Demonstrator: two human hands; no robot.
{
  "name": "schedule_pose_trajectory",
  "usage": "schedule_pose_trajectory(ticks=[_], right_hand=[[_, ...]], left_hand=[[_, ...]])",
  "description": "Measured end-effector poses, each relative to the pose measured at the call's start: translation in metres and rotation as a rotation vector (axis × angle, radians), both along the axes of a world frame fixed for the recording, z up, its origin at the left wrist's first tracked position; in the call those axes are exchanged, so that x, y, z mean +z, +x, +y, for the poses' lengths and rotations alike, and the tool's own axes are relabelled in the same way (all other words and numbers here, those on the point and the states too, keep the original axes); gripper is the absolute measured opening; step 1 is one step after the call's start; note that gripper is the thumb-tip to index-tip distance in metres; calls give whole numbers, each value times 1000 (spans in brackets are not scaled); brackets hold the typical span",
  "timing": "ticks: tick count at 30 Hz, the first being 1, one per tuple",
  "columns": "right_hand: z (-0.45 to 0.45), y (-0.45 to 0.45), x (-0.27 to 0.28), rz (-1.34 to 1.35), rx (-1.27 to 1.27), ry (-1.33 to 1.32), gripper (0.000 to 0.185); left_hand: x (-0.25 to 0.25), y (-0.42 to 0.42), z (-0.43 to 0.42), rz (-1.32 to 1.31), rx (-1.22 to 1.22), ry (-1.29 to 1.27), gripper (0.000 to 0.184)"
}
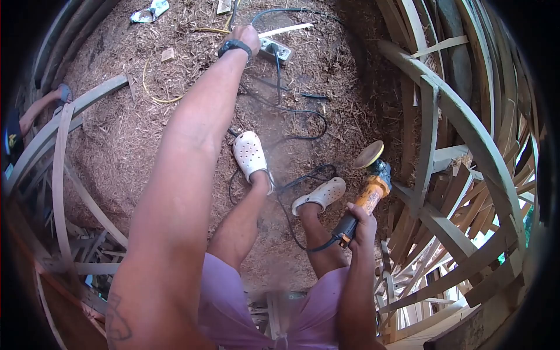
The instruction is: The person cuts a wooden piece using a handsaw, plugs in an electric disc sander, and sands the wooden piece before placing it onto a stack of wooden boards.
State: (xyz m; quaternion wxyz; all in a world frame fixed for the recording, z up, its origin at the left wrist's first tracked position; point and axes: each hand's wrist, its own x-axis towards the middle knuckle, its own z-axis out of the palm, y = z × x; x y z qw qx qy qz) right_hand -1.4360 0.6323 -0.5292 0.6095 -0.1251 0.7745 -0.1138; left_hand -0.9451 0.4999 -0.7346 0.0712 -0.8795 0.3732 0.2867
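Note:
My right hand (pixel 364 226) grips an orange and black angle grinder (pixel 372 192) fitted with a round sanding disc (pixel 369 154). From its rear end a dark cord (pixel 300 242) runs down to the ground. My left arm, with a black wristwatch (pixel 236 48), stretches far forward. At its end my left hand (pixel 249 38) is closed beside a grey power strip (pixel 275 51) that has a dark plug in it. A thin pale wood strip (pixel 289 29) sticks out past the knuckles; whether the fingers hold it is hidden.
Wood shavings (pixel 175 70) cover the ground, with cables (pixel 306 137) looped across it. Curved wooden pieces (pixel 487 131) are stacked at the right, and more wooden frames (pixel 61 175) stand at the left. Another person's foot (pixel 64 93) shows at the left edge. A crumpled wrapper (pixel 150 11) lies ahead.

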Motion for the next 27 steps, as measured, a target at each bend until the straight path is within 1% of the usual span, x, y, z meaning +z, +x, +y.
schedule_pose_trajectory(ticks=[5,7,11,14,15,17,20,24,27], right_hand=[[-2,1,2,-1,23,-3,27],[-3,2,2,12,-4,10,26],[-7,5,7,19,-6,17,26],[-9,8,8,1,-7,4,27],[-9,8,7,-1,-6,12,27],[-9,6,5,-2,-6,18,28],[-9,6,2,25,-13,13,28],[-9,4,1,15,18,4,27],[-10,0,-1,0,10,19,26]], left_hand=[[-18,6,-12,-36,-84,16,29],[-10,4,-19,1,-65,91,32],[1,3,-26,10,-62,89,32],[11,4,-29,17,-105,101,32],[6,6,-28,16,-104,100,32],[-11,10,-27,-29,-207,22,26],[4,7,-28,-21,-195,19,27],[-3,6,-32,-48,-180,13,28],[6,1,-36,2,-183,26,28]])
